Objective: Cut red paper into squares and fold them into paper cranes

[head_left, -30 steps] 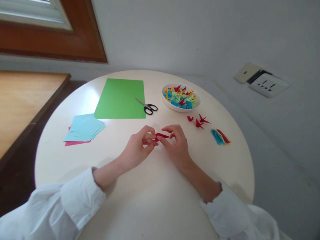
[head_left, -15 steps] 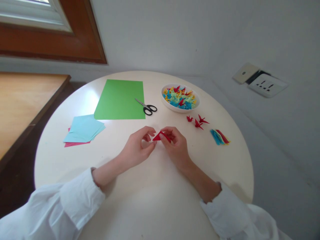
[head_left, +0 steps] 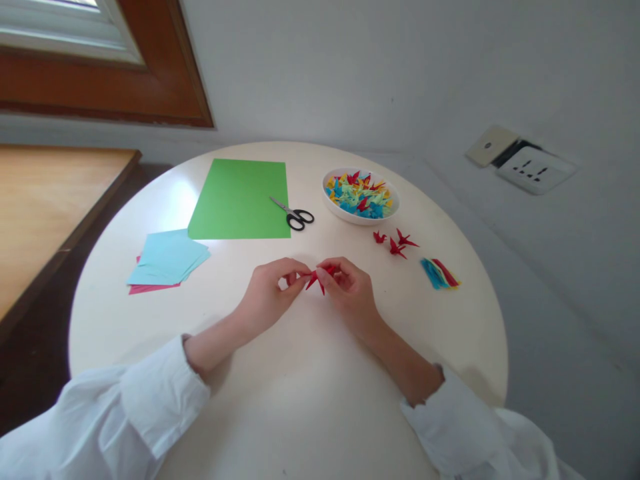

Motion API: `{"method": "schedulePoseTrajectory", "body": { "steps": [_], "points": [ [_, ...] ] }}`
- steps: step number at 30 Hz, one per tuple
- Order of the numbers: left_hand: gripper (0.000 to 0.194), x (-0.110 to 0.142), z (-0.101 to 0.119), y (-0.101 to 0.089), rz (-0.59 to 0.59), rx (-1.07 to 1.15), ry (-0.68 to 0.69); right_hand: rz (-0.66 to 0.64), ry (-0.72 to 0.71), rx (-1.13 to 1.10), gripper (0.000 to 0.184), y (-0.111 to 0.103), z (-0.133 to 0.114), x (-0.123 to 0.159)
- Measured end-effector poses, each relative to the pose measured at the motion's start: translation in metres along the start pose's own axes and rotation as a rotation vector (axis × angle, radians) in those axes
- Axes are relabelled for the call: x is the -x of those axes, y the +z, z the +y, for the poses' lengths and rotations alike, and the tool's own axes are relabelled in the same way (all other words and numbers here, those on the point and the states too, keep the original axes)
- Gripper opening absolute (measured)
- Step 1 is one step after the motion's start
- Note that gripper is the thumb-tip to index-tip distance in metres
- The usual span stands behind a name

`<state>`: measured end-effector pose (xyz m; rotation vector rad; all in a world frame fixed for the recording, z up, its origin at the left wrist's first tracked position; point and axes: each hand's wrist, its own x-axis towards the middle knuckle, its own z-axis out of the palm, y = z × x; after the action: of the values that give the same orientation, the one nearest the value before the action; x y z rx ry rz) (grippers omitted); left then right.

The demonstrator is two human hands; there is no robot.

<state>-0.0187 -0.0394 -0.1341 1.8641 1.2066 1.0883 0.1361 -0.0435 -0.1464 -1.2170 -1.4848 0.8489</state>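
Observation:
Between my two hands, above the middle of the table, is a small folded red paper crane (head_left: 316, 279), two narrow points of it hanging downward. My left hand (head_left: 273, 287) pinches its left end between thumb and index finger. Its right side is gripped by the thumb and fingers of my right hand (head_left: 353, 290), which hide part of the paper. To the right lie three finished-looking red paper cranes (head_left: 397, 248). Behind them a white bowl (head_left: 345, 215) holds many small cranes in red, yellow, blue and pale green.
Black-handled scissors (head_left: 299, 219) rest partly on a green paper sheet (head_left: 240, 200). Light blue paper squares (head_left: 170, 257) overlap pink ones at the left. Thin coloured paper pieces (head_left: 440, 273) lie near the right edge of the round white table (head_left: 280, 413). A wall stands behind.
The red paper, a flat triangle before, now shows separate narrow points below my fingers. My left thumb and index finger have closed on its left end.

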Motion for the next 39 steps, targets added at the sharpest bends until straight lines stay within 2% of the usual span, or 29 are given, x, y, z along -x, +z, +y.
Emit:
{"method": "schedulePoseTrajectory", "body": {
  "steps": [5,11,15,19,28,34,39],
  "points": [
    [0.010,-0.0021,-0.0012,0.0007,0.013,0.147,-0.122,0.003,-0.036,-0.056,0.017,-0.0003,0.0032,-0.0018],
    [0.014,-0.0038,-0.0016,0.0028,0.024,0.292,-0.233,-0.096,0.043,-0.292,0.017,0.0008,0.0032,-0.0019],
    [0.014,-0.0038,-0.0004,0.0033,0.000,0.376,-0.295,-0.120,0.090,-0.328,0.011,-0.0005,0.0011,-0.0014],
    [0.010,-0.0046,0.0023,0.0019,-0.013,0.413,-0.292,-0.109,0.117,-0.319,0.008,-0.0017,0.0004,-0.0015],
    [0.013,-0.0054,0.0027,0.0008,-0.035,0.464,-0.254,-0.119,0.162,-0.330,0.019,-0.0004,-0.0003,-0.0012],
    [0.013,-0.0058,0.0040,0.0006,-0.054,0.487,-0.218,-0.123,0.128,-0.286,0.018,-0.0022,-0.0002,-0.0025],
    [0.009,-0.0062,0.0057,0.0000,-0.066,0.488,-0.248,-0.090,0.087,-0.237,0.013,-0.0029,-0.0015,-0.0027]
  ]
}}
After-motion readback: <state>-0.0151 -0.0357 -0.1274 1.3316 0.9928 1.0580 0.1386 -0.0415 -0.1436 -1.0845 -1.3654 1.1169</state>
